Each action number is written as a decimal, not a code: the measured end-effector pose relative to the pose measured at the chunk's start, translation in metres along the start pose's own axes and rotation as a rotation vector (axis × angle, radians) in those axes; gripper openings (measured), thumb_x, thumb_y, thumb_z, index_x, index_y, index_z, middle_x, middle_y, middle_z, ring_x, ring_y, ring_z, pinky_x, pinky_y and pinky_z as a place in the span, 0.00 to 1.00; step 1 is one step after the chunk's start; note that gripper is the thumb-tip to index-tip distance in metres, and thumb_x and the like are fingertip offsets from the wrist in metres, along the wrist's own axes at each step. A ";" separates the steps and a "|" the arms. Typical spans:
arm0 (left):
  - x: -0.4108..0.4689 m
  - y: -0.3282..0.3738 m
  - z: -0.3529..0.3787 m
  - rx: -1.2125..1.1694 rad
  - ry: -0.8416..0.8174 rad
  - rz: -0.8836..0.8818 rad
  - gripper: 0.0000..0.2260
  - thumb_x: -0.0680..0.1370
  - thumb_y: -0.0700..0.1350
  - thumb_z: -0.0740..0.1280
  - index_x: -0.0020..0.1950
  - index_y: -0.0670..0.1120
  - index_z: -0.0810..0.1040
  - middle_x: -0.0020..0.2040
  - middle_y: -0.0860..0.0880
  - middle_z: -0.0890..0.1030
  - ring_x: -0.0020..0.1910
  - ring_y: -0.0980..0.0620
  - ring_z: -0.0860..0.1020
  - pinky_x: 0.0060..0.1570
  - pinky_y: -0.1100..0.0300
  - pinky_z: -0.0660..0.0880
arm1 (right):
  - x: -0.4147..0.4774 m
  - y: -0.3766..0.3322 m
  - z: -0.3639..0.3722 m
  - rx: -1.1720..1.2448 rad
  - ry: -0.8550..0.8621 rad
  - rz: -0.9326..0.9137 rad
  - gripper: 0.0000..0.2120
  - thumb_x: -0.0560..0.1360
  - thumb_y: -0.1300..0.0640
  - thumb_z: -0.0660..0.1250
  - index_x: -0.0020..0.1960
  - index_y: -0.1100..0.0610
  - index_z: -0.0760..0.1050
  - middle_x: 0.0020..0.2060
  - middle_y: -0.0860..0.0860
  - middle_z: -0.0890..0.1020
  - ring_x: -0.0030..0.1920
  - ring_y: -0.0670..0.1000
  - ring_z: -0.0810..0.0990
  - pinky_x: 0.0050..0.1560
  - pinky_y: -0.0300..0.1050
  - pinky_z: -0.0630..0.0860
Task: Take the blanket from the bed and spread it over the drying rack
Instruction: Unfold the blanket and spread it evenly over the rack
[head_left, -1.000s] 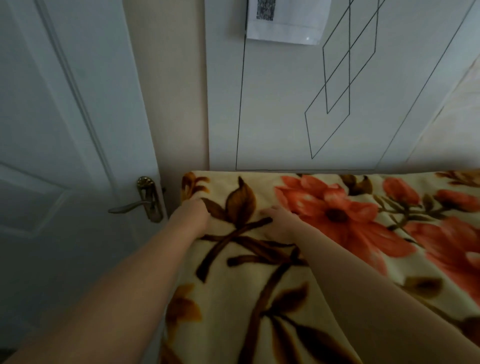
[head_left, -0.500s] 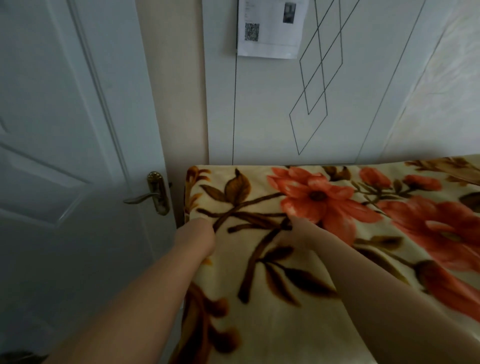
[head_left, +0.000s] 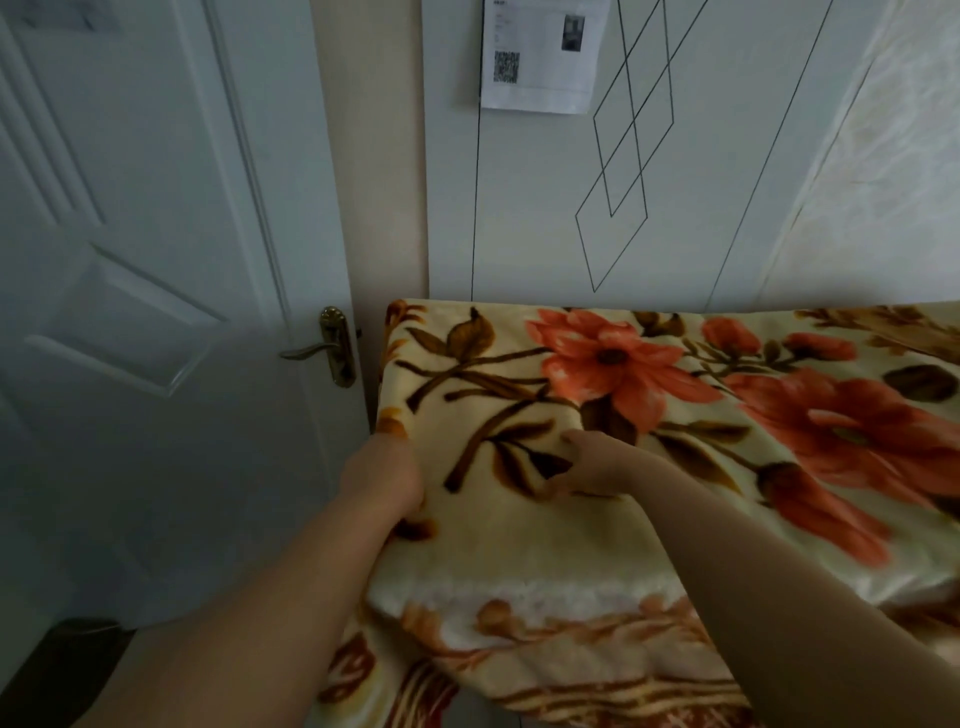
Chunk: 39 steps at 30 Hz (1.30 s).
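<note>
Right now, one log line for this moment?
phase: spreading | blanket: draped over a support, rack itself hidden | left hand: grips left edge | right hand: pinches a fold on top

Items I log outside the job:
- White panelled door (head_left: 130, 260), 9 o'clock, with a brass lever handle (head_left: 324, 349) at its right edge.
- Beige wall strip (head_left: 374, 156), 11 o'clock.
- White panel (head_left: 519, 208), 12 o'clock, bearing a black diamond line design (head_left: 623, 156).
- Printed sheet (head_left: 540, 57) with a QR code, on that panel.
- Pale patterned wallpaper (head_left: 893, 182), 2 o'clock.
- Dark object (head_left: 67, 660), 8 o'clock, which I cannot identify.
</note>
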<state>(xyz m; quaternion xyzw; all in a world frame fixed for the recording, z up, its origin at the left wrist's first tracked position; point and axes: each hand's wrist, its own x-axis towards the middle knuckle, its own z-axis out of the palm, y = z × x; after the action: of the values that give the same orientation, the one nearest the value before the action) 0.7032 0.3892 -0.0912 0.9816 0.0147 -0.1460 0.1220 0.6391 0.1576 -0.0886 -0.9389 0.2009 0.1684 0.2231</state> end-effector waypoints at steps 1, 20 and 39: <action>-0.009 -0.003 0.005 -0.020 0.015 -0.012 0.19 0.71 0.48 0.72 0.59 0.44 0.74 0.58 0.42 0.78 0.54 0.42 0.78 0.53 0.51 0.77 | -0.012 0.005 0.001 0.005 -0.032 -0.021 0.52 0.65 0.40 0.76 0.78 0.53 0.52 0.77 0.53 0.59 0.75 0.55 0.61 0.72 0.49 0.63; -0.136 -0.054 0.040 0.011 0.304 0.259 0.15 0.81 0.44 0.55 0.66 0.41 0.71 0.63 0.38 0.73 0.61 0.37 0.73 0.59 0.44 0.72 | -0.103 0.078 0.052 0.253 0.183 -0.224 0.33 0.71 0.50 0.74 0.72 0.49 0.67 0.66 0.51 0.74 0.64 0.53 0.74 0.65 0.49 0.72; -0.167 -0.031 0.049 0.461 -0.008 0.495 0.11 0.77 0.39 0.63 0.58 0.45 0.78 0.54 0.47 0.80 0.53 0.46 0.79 0.50 0.56 0.77 | -0.091 0.080 0.065 0.246 0.282 -0.175 0.34 0.69 0.47 0.73 0.72 0.47 0.66 0.66 0.52 0.74 0.66 0.56 0.71 0.69 0.55 0.67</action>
<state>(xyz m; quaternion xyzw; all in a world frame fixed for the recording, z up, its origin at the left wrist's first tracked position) 0.5275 0.4081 -0.0950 0.9566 -0.2578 -0.1152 -0.0715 0.5096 0.1506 -0.1347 -0.9327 0.1668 -0.0105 0.3197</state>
